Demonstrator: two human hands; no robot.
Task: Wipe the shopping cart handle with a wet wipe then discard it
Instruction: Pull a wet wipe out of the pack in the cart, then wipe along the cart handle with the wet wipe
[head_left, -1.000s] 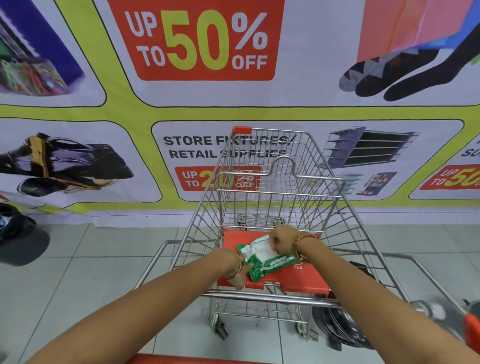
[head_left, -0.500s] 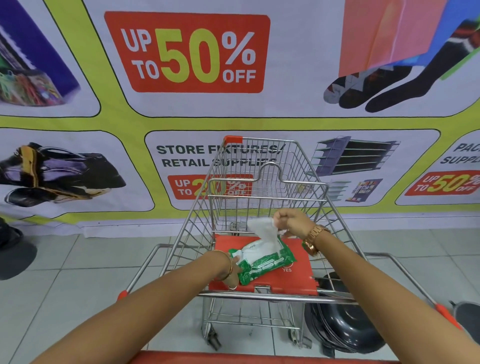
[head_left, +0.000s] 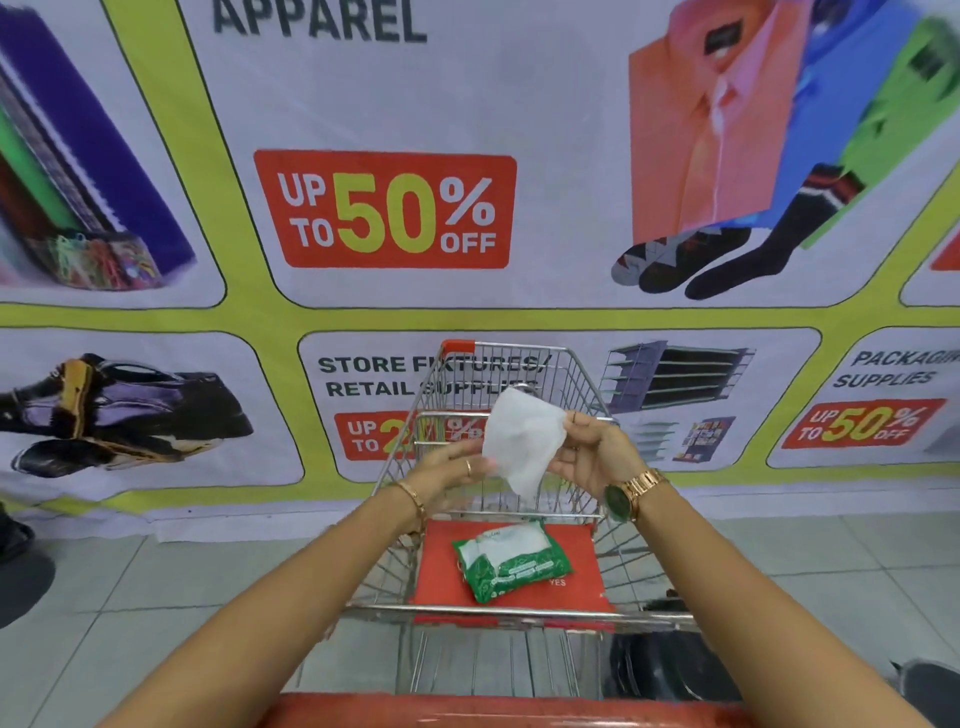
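Note:
A white wet wipe (head_left: 522, 439) hangs spread out above the wire shopping cart (head_left: 582, 384). My right hand (head_left: 592, 457) pinches its upper right edge, and my left hand (head_left: 449, 470) touches its lower left edge with the fingers extended. The green and white wipe packet (head_left: 511, 567) lies on the red child-seat flap (head_left: 582, 571) inside the cart, below my hands. The cart's red handle (head_left: 467, 712) runs along the bottom of the view, close to me and under my forearms.
A printed sale banner (head_left: 395, 208) covers the wall just beyond the cart. A dark round bin (head_left: 670, 670) sits on the tiled floor to the cart's right. Dark objects (head_left: 21, 571) lie at the far left edge of the floor.
My right hand pulled the wipe fully out of the packet and lifted it. My left hand let go of the packet and rose to the wipe. The view tilted upward.

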